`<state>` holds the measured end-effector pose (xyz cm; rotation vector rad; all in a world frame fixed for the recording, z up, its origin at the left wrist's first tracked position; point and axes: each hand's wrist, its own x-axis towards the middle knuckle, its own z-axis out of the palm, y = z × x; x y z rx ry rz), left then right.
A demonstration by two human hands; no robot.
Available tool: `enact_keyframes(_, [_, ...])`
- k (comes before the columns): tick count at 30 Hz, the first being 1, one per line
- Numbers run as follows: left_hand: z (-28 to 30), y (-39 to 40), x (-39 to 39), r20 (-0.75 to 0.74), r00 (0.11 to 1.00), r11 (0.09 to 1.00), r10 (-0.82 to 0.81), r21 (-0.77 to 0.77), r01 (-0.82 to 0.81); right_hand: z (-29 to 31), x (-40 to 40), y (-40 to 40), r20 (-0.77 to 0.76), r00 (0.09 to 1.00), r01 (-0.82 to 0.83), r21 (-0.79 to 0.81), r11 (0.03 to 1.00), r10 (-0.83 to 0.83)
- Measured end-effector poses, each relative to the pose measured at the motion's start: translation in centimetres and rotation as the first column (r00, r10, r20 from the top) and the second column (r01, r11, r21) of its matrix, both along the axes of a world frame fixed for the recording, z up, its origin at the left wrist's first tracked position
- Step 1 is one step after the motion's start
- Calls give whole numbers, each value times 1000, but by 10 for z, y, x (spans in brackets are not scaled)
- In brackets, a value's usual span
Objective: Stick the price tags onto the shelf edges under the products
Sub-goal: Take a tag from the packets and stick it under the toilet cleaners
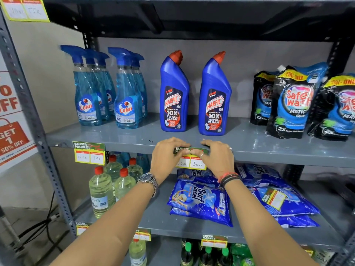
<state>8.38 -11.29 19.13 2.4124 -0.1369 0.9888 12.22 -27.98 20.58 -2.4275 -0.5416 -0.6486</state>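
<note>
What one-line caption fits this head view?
Both hands, left hand and right hand, press a price tag onto the shelf edge below two Harpic bottles.

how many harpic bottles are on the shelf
2. Both stand upright on the shelf above the hands: the left bottle and the right bottle, side by side, right above the price tag being pressed on. None seem hidden behind them, though I can't be sure.

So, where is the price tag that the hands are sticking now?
In the head view, the price tag is on the shelf edge at centre, below the two Harpic bottles, between the left hand and right hand.
</note>
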Motion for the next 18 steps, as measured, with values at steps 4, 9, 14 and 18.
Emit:
enact_keyframes(4, [-7,2,1,24,1000,1000,-11,-26,11,0,2,-3,-63,998,-19,44,999,22])
enact_keyframes(9, [-6,10,-5,9,999,999,-31,30,30,3,4,-6,-105,993,-45,39,998,49])
enact_keyframes(14, [-2,15,-8,-47,996,997,-78,14,79,9,7,-10,-160,985,-59,25,998,62])
enact_keyframes(18, [1,19,-6,-95,989,993,-114,21,117,13,5,-12,-168,984,-66,14,998,67])
